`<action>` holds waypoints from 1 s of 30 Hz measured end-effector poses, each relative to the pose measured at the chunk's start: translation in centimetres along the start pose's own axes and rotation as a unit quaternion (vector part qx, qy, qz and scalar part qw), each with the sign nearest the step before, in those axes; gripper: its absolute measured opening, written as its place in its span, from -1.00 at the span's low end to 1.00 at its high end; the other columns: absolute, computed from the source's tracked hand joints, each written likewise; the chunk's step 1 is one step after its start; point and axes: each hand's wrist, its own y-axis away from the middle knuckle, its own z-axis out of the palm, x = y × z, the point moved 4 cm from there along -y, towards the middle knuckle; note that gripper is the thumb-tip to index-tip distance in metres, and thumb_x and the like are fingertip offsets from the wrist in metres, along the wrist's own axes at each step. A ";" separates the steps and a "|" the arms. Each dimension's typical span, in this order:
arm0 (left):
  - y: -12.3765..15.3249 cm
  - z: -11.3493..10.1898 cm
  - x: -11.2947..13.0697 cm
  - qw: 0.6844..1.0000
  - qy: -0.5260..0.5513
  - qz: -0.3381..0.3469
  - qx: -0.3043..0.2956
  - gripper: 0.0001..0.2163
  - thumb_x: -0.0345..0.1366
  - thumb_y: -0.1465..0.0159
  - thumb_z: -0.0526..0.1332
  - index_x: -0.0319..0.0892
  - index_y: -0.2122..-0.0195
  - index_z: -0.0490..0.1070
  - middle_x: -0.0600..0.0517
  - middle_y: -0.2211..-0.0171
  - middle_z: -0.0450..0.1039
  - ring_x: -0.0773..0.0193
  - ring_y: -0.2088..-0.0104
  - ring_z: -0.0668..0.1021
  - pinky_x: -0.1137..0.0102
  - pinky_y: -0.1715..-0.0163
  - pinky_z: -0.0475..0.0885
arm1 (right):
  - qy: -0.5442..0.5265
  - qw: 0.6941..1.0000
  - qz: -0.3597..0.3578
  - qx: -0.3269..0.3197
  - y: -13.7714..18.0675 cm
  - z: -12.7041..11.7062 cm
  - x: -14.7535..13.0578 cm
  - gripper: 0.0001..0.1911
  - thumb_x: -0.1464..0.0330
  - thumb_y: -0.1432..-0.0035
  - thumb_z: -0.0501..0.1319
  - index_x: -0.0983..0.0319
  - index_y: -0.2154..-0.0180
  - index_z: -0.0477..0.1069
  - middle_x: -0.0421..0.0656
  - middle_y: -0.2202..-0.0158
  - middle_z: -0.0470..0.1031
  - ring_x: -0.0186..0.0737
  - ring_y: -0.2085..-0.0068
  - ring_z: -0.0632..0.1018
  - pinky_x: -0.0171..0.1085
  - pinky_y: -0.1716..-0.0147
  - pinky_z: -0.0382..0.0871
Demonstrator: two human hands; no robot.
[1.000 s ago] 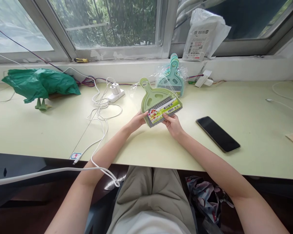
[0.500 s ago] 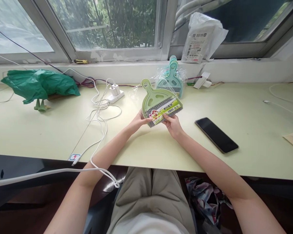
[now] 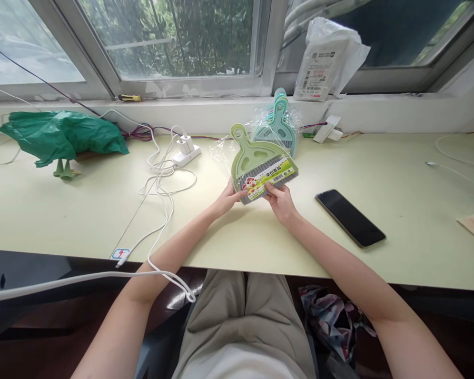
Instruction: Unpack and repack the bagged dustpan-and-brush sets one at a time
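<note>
A green dustpan and brush set (image 3: pixel 260 155) in clear plastic wrap is held up over the table, tilted, its grey bristles and printed label turned toward me. My left hand (image 3: pixel 227 200) grips its lower left corner, thumb in front and fingers behind. At the lower edge, my right hand (image 3: pixel 279 202) pinches the set near the label's middle, thumb on the front. The fingers behind the set are partly hidden. Just beyond it, several blue-green dustpan sets (image 3: pixel 279 123) stand in a stack against the wall, partly covered by the green one.
A black phone (image 3: pixel 351 218) lies right of my hands. On the left are white cables (image 3: pixel 164 197), a power strip with a charger (image 3: pixel 186 152) and a green plastic bag (image 3: pixel 67 137). A wrapped package (image 3: pixel 319 66) and a screwdriver (image 3: pixel 129 98) rest on the sill.
The green dustpan set has shifted very slightly to the right with both hands still on it. Its plastic wrap spreads a little wider on the left.
</note>
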 end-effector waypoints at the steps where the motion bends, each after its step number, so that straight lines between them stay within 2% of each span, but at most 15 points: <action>1: -0.1 0.0 -0.1 0.999 -0.032 0.024 0.009 -0.31 -0.09 -0.22 0.23 -0.12 -0.31 -0.04 -0.18 -0.23 0.26 -0.01 -0.21 0.35 0.05 -0.17 0.30 | -0.002 1.000 -0.001 0.001 0.0 0.0 0.0 -0.72 0.29 0.07 0.41 0.19 0.27 0.48 -0.15 0.19 0.63 -0.08 0.03 0.59 -0.08 0.00 0.52; 4: -0.3 -0.3 -0.1 0.979 -0.148 0.113 0.078 -0.12 -0.03 -0.24 0.22 -0.10 -0.38 -0.38 -0.22 -0.35 0.00 0.03 -0.34 0.16 0.10 -0.31 0.11 | -0.006 1.000 -0.006 0.011 -0.1 0.0 0.0 -0.69 0.28 0.11 0.43 0.20 0.27 0.48 -0.15 0.20 0.63 -0.07 0.05 0.60 -0.07 0.01 0.52; 6: 0.0 -0.6 0.3 0.945 -0.232 0.173 0.156 0.01 0.02 -0.20 0.25 -0.03 -0.37 -0.58 -0.23 -0.41 -0.27 0.02 -0.39 0.01 0.06 -0.33 0.02 | -0.013 1.000 -0.012 0.017 -0.2 -0.1 0.0 -0.67 0.27 0.12 0.45 0.20 0.27 0.48 -0.14 0.19 0.63 -0.06 0.05 0.60 -0.06 0.01 0.52; 7: 0.3 -0.7 0.8 0.919 -0.275 0.201 0.198 0.05 0.04 -0.17 0.27 -0.01 -0.36 -0.61 -0.23 -0.42 -0.38 -0.01 -0.40 -0.07 0.03 -0.33 -0.01 | -0.018 1.000 -0.014 0.018 -0.2 -0.1 0.0 -0.67 0.27 0.13 0.45 0.21 0.28 0.48 -0.14 0.19 0.62 -0.05 0.05 0.60 -0.06 0.01 0.52; 9: 1.0 -0.7 2.0 0.858 -0.363 0.253 0.260 0.02 0.04 -0.16 0.29 -0.02 -0.39 -0.49 -0.21 -0.42 -0.46 -0.05 -0.41 -0.20 -0.04 -0.34 -0.10 | -0.026 0.999 -0.016 0.018 -0.2 -0.1 0.0 -0.67 0.28 0.13 0.45 0.21 0.28 0.49 -0.13 0.18 0.62 -0.05 0.06 0.60 -0.05 0.01 0.52; 11: 1.4 -0.2 2.8 0.812 -0.444 0.292 0.243 -0.23 -0.04 -0.24 0.23 0.00 -0.38 -0.16 -0.16 -0.42 -0.26 -0.04 -0.41 -0.15 -0.09 -0.33 -0.12 | -0.028 0.999 -0.016 0.016 -0.3 -0.2 0.0 -0.67 0.29 0.14 0.46 0.21 0.28 0.49 -0.13 0.18 0.62 -0.05 0.06 0.60 -0.05 0.01 0.51; 13: 1.5 0.5 3.1 0.777 -0.507 0.323 0.186 -0.56 -0.18 -0.34 0.12 0.01 -0.25 0.20 -0.08 -0.34 0.10 0.05 -0.37 0.11 -0.08 -0.33 -0.05 | -0.026 0.999 -0.015 0.012 -0.3 -0.2 0.1 -0.67 0.29 0.14 0.45 0.21 0.28 0.49 -0.13 0.17 0.62 -0.05 0.06 0.60 -0.06 0.00 0.51; 14: 1.6 0.8 3.1 0.763 -0.528 0.336 0.164 -0.67 -0.25 -0.36 0.08 0.00 -0.15 0.32 -0.05 -0.26 0.25 0.11 -0.31 0.24 -0.06 -0.32 0.02 | -0.022 1.000 -0.014 0.012 -0.3 -0.1 0.1 -0.67 0.29 0.13 0.45 0.21 0.28 0.49 -0.13 0.17 0.62 -0.05 0.05 0.60 -0.06 0.00 0.51; 16: 1.7 1.1 3.0 0.743 -0.547 0.357 0.147 -0.75 -0.33 -0.37 0.06 -0.05 0.01 0.44 -0.02 -0.14 0.41 0.20 -0.17 0.41 0.03 -0.27 0.20 | -0.013 1.000 -0.010 0.013 -0.2 -0.1 0.1 -0.66 0.27 0.14 0.45 0.20 0.27 0.49 -0.13 0.16 0.62 -0.04 0.04 0.59 -0.05 0.00 0.50; 19: 2.1 1.1 2.9 0.725 -0.559 0.372 0.152 -0.79 -0.37 -0.36 0.07 -0.11 0.12 0.49 -0.05 -0.06 0.48 0.24 -0.03 0.49 0.24 -0.03 0.46 | 0.009 1.000 -0.002 0.013 -0.2 -0.1 0.2 -0.64 0.25 0.14 0.45 0.20 0.26 0.49 -0.12 0.16 0.62 -0.03 0.03 0.59 -0.03 0.01 0.50; 22: 2.5 1.3 3.1 0.699 -0.583 0.388 0.143 -0.77 -0.40 -0.37 0.04 -0.14 0.13 0.49 -0.06 -0.03 0.50 0.26 0.04 0.51 0.36 0.16 0.52 | 0.022 1.000 0.002 0.004 0.0 0.0 0.3 -0.64 0.23 0.14 0.44 0.21 0.26 0.49 -0.10 0.16 0.62 -0.02 0.04 0.59 -0.02 0.01 0.50; 25: 2.6 1.5 3.4 0.680 -0.604 0.396 0.127 -0.76 -0.38 -0.38 0.02 -0.18 0.10 0.48 -0.07 -0.01 0.50 0.25 0.07 0.52 0.34 0.14 0.51 | 0.022 1.000 0.004 0.004 0.0 0.0 0.3 -0.64 0.24 0.14 0.44 0.21 0.26 0.49 -0.10 0.16 0.62 -0.02 0.05 0.59 -0.02 0.02 0.50; 30: 2.3 1.6 3.1 0.674 -0.623 0.381 0.111 -0.75 -0.37 -0.38 0.04 -0.22 0.00 0.43 -0.11 0.00 0.50 0.21 0.07 0.52 0.29 0.11 0.46 | 0.034 0.999 0.007 0.006 0.1 0.0 0.3 -0.65 0.24 0.13 0.43 0.21 0.26 0.49 -0.10 0.16 0.62 -0.03 0.06 0.60 -0.02 0.02 0.50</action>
